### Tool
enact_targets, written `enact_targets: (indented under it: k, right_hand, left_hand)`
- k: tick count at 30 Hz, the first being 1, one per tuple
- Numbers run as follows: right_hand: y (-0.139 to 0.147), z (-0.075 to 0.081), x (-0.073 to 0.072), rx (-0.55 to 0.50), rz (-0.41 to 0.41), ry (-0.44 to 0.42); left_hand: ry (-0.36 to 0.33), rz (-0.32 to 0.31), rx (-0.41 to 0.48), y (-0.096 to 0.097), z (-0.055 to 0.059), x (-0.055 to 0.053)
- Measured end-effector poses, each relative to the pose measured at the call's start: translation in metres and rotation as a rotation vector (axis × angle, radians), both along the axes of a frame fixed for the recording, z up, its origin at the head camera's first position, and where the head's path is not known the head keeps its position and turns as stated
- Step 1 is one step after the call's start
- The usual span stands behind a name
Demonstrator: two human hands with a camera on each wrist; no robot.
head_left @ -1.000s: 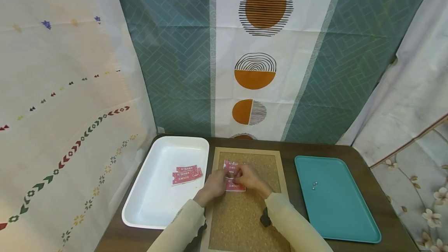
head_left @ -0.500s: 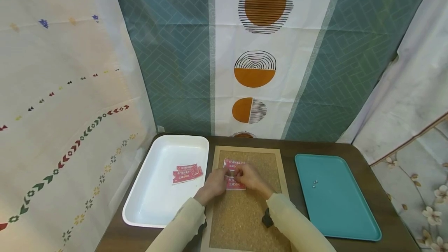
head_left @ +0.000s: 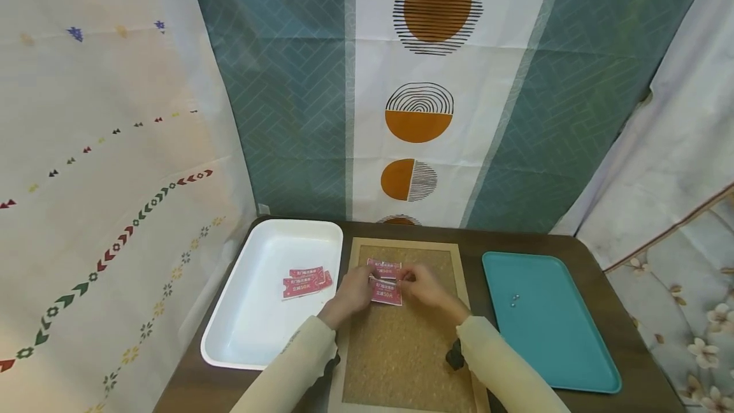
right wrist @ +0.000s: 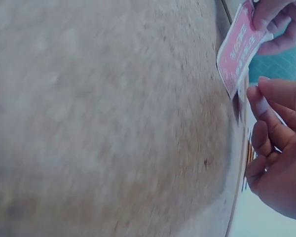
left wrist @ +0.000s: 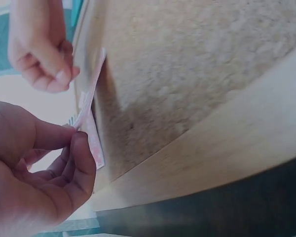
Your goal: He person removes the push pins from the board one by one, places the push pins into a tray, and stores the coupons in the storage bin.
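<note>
1. The near coupon (head_left: pixel 387 292), a pink slip with white print, is above the middle of the far half of the corkboard (head_left: pixel 410 355), gripped at its left end.
2. The far coupon (head_left: pixel 385 268) lies just beyond it on the corkboard.
3. Half a second ago the right hand's fingertips were over the near coupon; now they are farther right, by the coupons' right edges, and more of the far coupon's print shows. The near coupon has shifted slightly farther away and tilted, its right end nearer.
4. The left hand (head_left: pixel 355 290) pinches the near coupon between thumb and forefinger, the other fingers curled.
5. The right hand (head_left: pixel 425 285) has curled fingers, thumb and fingertips close together; I cannot tell whether something tiny sits between them.
6. The wrist views show what the head view hardly does: the near coupon slants up off the corkboard, and the right hand's fingertips are apart from it.
7. To the left, the white tray (head_left: pixel 246 330) holds overlapping pink coupons (head_left: pixel 304 284); to the right, the teal tray (head_left: pixel 564 330) holds small silvery objects (head_left: pixel 515 299). Both trays and the corkboard rest on the dark desk (head_left: pixel 516 241).
</note>
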State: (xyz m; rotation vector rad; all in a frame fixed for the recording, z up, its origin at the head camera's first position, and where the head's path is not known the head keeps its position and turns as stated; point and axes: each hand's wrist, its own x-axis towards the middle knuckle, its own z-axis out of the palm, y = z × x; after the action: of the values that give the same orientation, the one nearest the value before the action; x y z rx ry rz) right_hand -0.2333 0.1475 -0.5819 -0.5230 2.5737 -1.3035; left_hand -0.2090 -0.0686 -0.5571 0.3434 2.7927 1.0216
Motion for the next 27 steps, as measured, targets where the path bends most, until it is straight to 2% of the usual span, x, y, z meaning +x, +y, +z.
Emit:
enact_targets:
  k: [4, 8, 15, 20, 27]
  right_hand:
    - [0.016, 0.004, 0.002, 0.003, -0.026, 0.015]
    - [0.029, 0.006, 0.003, -0.014, -0.052, 0.001]
    - [0.047, 0.010, 0.003, -0.014, -0.111, 0.031]
    - [0.056, 0.010, 0.002, -0.036, -0.106, 0.027]
    - [0.067, 0.010, 0.002, -0.026, -0.150, 0.014]
  left_hand:
    - [0.000, -0.014, 0.033, -0.003, 0.012, -0.003]
    - [-0.025, 0.000, 0.041, -0.007, 0.018, -0.006]
    - [-0.029, 0.000, 0.057, -0.012, 0.022, -0.008]
    - [-0.020, -0.002, 0.069, -0.016, 0.026, -0.010]
    - [-0.003, 0.057, 0.114, -0.029, 0.029, -0.014]
